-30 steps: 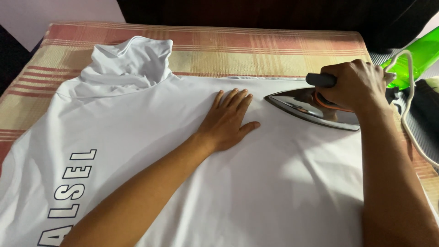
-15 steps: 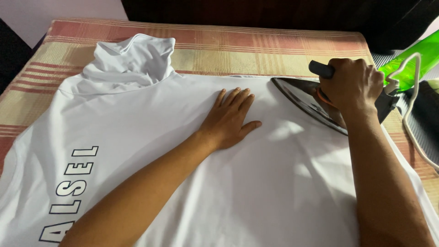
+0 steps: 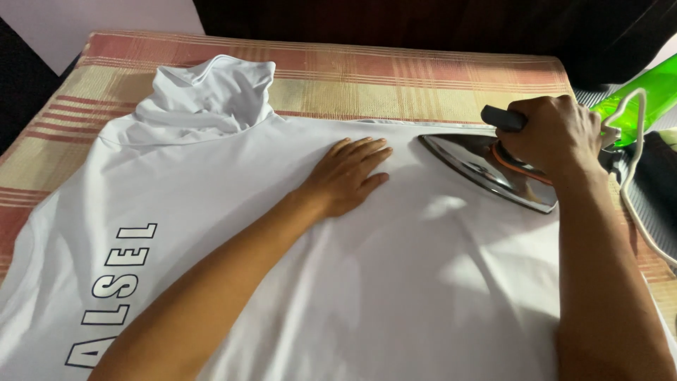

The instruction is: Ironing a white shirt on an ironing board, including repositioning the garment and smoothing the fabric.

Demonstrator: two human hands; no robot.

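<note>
A white shirt lies spread flat over a striped red and tan cloth, with its sleeve bunched up at the back left and dark letters down its left side. My left hand rests palm down on the shirt, fingers together and pointing right. My right hand grips the dark handle of a shiny metal iron, which sits on the shirt's upper right part with its tip pointing left towards my left hand.
A white cord runs from the iron down the right side. A bright green object and dark fabric lie at the right edge. The far side beyond the cloth is dark.
My right hand has drawn the iron to the right and a little away from me across the shirt. My left hand has stayed flat in the same place.
</note>
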